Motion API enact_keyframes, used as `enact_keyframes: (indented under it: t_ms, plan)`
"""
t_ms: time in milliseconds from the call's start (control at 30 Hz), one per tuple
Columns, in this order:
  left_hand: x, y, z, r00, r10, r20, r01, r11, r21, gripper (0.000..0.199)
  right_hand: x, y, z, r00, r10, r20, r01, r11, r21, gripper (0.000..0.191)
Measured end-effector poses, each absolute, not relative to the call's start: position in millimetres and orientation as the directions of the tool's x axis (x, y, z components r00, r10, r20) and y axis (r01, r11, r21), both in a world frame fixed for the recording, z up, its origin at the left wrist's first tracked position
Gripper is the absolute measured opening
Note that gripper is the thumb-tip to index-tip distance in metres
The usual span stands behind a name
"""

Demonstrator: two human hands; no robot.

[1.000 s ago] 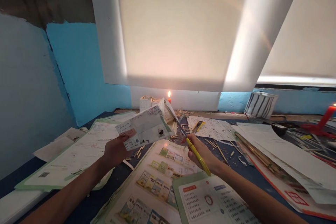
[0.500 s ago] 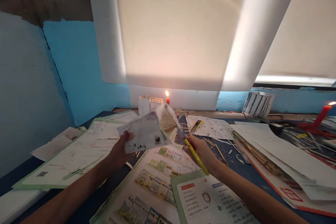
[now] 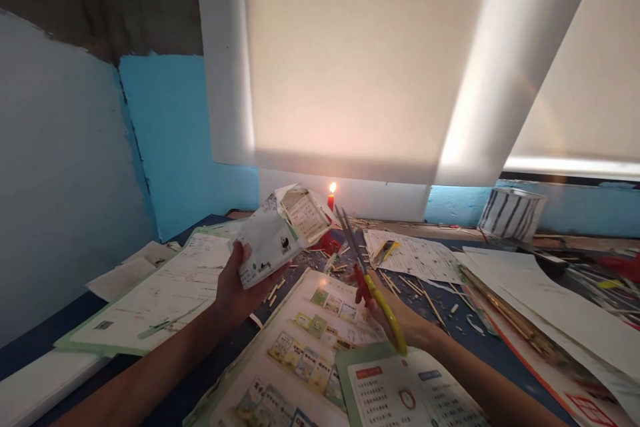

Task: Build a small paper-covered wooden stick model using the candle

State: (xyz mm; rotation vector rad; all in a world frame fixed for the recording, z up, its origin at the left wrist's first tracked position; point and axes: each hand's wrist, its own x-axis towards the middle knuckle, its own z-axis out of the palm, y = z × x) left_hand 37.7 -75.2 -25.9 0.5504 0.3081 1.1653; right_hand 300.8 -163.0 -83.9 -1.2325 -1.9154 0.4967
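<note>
In the head view my left hand (image 3: pixel 240 287) is closed around a white packet (image 3: pixel 263 243) with small panda prints. The packet is tilted, and its far end stands open, showing a beige printed piece (image 3: pixel 305 213). My right hand (image 3: pixel 387 317) grips scissors (image 3: pixel 380 307) with yellow and red handles. The blades point up and away, slightly parted, to the right of the packet and apart from it. Behind the packet a red candle (image 3: pixel 331 201) burns, close to its far right corner.
Printed booklets (image 3: pixel 295 360) lie below my hands. A yellow utility knife (image 3: pixel 386 252) rests on a printed sheet (image 3: pixel 420 257), with stick offcuts (image 3: pixel 410 285) scattered around. At left is a stack of papers (image 3: pixel 170 287); at back right stands a striped paper box (image 3: pixel 513 213).
The scissors have moved away from the packet, and their blades now show pointing upward. The packet has turned in my left hand, bringing its open end into view. The head view has shifted slightly.
</note>
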Motion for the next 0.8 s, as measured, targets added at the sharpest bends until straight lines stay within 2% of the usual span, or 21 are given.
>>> enact_keyframes:
  t_ms: [67, 233, 467, 600, 800]
  plan:
    - [35, -74, -23, 0.365, 0.928, 0.076, -0.801, 0.271, 0.533, 0.044, 304, -161, -89, -0.238, 0.889, 0.390, 0.563, 0.454, -0.691, 0.060]
    - [30, -67, -29, 0.407, 0.886, 0.222, -0.824, 0.251, 0.509, 0.040, 306, -157, -95, -0.250, 0.856, 0.453, 0.612, 0.502, -0.611, 0.052]
    - [30, -56, -45, 0.465, 0.844, 0.266, -0.802, 0.275, 0.530, 0.048, 302, -157, -97, -0.244, 0.861, 0.446, 0.581, 0.498, -0.644, 0.059]
    - [30, -53, -49, 0.491, 0.844, 0.217, -0.769, 0.303, 0.563, 0.050, 300, -157, -94, -0.199, 0.868, 0.455, 0.578, 0.479, -0.661, 0.059]
    - [39, -64, -47, 0.525, 0.851, 0.016, -0.629, 0.375, 0.681, 0.050, 299, -160, -85, -0.112, 0.871, 0.478, 0.652, 0.428, -0.626, 0.057]
